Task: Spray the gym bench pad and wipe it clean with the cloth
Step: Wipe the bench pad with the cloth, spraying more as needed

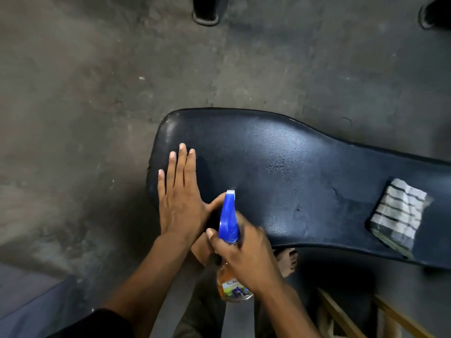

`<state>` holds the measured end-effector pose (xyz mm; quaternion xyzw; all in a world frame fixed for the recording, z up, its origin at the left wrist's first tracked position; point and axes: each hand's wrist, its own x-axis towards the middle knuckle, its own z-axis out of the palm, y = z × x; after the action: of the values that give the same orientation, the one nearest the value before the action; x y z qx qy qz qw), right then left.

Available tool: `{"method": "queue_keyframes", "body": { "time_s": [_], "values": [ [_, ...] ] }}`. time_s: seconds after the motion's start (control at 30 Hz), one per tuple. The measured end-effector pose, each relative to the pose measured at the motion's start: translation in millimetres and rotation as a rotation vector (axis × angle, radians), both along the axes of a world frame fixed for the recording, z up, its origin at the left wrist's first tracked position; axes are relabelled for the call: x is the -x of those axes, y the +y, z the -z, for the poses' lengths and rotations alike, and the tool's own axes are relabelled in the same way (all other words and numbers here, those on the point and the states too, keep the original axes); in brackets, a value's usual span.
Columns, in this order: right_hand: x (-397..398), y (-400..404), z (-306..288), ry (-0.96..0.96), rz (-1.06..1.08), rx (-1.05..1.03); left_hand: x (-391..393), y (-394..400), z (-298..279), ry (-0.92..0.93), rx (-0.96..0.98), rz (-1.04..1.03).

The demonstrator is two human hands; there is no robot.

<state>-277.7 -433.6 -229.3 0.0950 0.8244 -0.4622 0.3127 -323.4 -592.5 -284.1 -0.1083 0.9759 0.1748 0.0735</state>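
A black padded gym bench pad (280, 157) runs from the centre to the right edge. My left hand (179, 191) lies flat and open on its left end, fingers pointing away from me. My right hand (244, 252) grips a spray bottle (229, 220) with a blue trigger head and orange liquid, its white nozzle aimed over the pad's near edge. A folded grey-and-white striped cloth (400, 215) rests on the pad at the right, apart from both hands. A dull wet-looking patch shows on the pad near its middle.
Stained grey concrete floor (97, 81) surrounds the bench. My bare feet (289, 262) show under the pad's near edge. Black equipment feet (205, 11) stand at the top, another at the top right corner. Wooden slats (341, 313) lie at the bottom right.
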Motion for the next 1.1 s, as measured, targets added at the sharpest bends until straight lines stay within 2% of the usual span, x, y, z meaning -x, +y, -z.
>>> {"method": "queue_keyframes", "body": {
  "time_s": [0.13, 0.37, 0.67, 0.83, 1.1],
  "values": [
    [3, -15, -1, -0.050, -0.121, 0.044, -1, -12, 2, -0.006, -0.025, -0.099],
    [-1, -33, 6, -0.080, -0.201, 0.064, -4, -22, 5, 0.026, -0.046, -0.105],
    [2, -29, 8, 0.046, -0.130, 0.082, -5, -26, 1, 0.001, -0.042, -0.094],
    [1, -14, 7, 0.113, -0.089, 0.079, -9, -15, -1, 0.019, 0.063, 0.008],
    [-3, 51, -3, 0.231, 0.110, -0.008, -11, 48, -21, -0.031, -0.035, 0.181]
  ]
}}
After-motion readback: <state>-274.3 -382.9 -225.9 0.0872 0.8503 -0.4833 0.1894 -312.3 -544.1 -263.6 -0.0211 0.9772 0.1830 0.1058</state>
